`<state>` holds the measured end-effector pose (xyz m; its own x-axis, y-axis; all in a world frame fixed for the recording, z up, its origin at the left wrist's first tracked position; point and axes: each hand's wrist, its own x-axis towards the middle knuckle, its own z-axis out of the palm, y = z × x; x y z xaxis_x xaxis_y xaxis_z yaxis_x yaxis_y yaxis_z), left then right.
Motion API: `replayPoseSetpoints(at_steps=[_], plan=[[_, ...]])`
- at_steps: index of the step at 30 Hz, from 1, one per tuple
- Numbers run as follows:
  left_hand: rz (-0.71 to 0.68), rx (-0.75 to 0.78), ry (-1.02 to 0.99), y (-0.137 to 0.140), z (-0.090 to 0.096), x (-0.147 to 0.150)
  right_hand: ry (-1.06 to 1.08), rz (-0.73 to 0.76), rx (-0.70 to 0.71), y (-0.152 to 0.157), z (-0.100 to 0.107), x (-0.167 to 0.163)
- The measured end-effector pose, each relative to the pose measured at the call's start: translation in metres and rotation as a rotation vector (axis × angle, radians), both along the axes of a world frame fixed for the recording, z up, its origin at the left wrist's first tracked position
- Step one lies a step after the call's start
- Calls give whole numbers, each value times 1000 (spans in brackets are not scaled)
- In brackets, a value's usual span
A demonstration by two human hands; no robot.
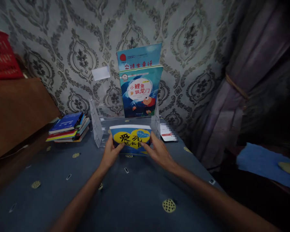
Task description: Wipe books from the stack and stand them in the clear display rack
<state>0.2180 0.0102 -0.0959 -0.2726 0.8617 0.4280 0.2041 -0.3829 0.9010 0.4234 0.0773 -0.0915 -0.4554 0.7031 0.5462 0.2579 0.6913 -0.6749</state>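
Note:
A blue book (pixel 135 149) with a yellow heart-like patch and black characters is gripped at its two sides, cover facing me. My left hand (pixel 110 151) closes on its left edge, thumb on the front. On the right edge my right hand (pixel 157 149) does the same, its fingers hidden behind the book. Just behind it stands a clear stepped display rack (pixel 96 125). Higher on the rack, a blue picture book (pixel 140 93) with a red fish leans upright. A taller light-blue book (pixel 139 55) shows above it from behind.
Left of the rack lies a stack of books (pixel 67 127). A phone-like device (pixel 168 132) rests beside the rack's right side. The patterned dark cloth (pixel 125 199) covers the table. A brown box (pixel 16 109) with a red bag (pixel 3 56) stands left; a tied curtain (pixel 234 87) hangs right.

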Motion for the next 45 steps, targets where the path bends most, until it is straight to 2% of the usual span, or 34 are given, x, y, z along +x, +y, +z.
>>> replayPoseSetpoints(at_steps=[4, 10, 12, 15, 26, 32, 39, 45], plan=[[53, 13, 117, 6, -18, -3, 18, -47, -1, 5, -7, -9], [119, -143, 235, 2, -57, -8, -53, -88, -28, 8, -57, -14], [158, -157, 258, 0, -63, -7, -79, -99, -16, 10, -71, -14], [218, -163, 302, -2, -63, -2, -104, -151, 10, 11, -80, -15], [308, -237, 401, -6, -55, 6, -182, -162, 8, 4, -73, -17], [319, -109, 398, -7, -63, 8, -198, -216, 85, -4, -73, -24], [389, -142, 513, -13, -80, 10, -156, -214, 77, -11, -68, -28], [379, -142, 546, -19, -80, 8, -247, -263, 1, -15, -65, -28]])
